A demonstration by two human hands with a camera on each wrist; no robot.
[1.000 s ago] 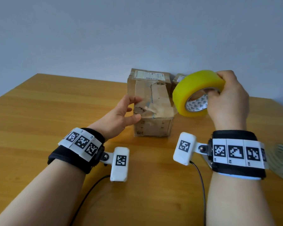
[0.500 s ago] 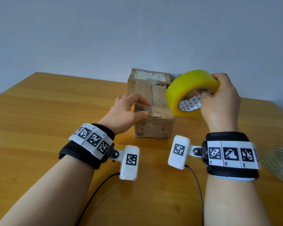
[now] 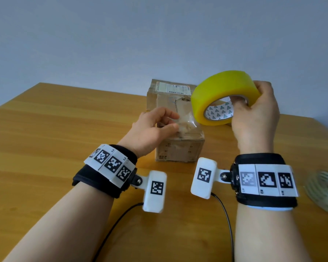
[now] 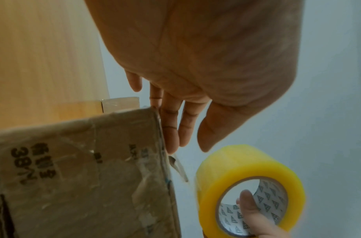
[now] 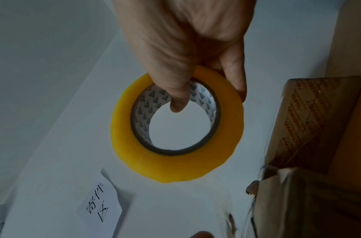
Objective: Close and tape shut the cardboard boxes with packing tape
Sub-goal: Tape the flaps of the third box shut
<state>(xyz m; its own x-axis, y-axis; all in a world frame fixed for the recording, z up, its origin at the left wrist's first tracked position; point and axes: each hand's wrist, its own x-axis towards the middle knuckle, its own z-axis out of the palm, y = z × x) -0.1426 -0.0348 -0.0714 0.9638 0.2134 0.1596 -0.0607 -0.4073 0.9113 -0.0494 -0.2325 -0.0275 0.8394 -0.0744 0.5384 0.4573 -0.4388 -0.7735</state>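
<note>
A worn cardboard box (image 3: 178,150) with old tape and a shipping label stands mid-table, its flaps down. My left hand (image 3: 175,121) hovers over the box's near top edge with fingers straight and thumb apart, holding nothing; the left wrist view shows those fingers (image 4: 171,136) along the box (image 4: 73,177) top. My right hand (image 3: 252,97) grips a yellow packing tape roll (image 3: 216,91), thumb inside the core, above the box's right side. A clear strip of tape (image 3: 189,123) seems to run from the roll down to the box top.
A second cardboard box (image 5: 317,120) lies behind the first, mostly hidden by the roll in the head view. A pale, blurred coil (image 3: 324,193) sits at the wooden table's (image 3: 64,129) right edge. A white handwritten note (image 5: 100,202) shows on the wall.
My right hand has carried the tape roll left, over the box's right side. My left hand has shifted right and up onto the box's near top edge.
</note>
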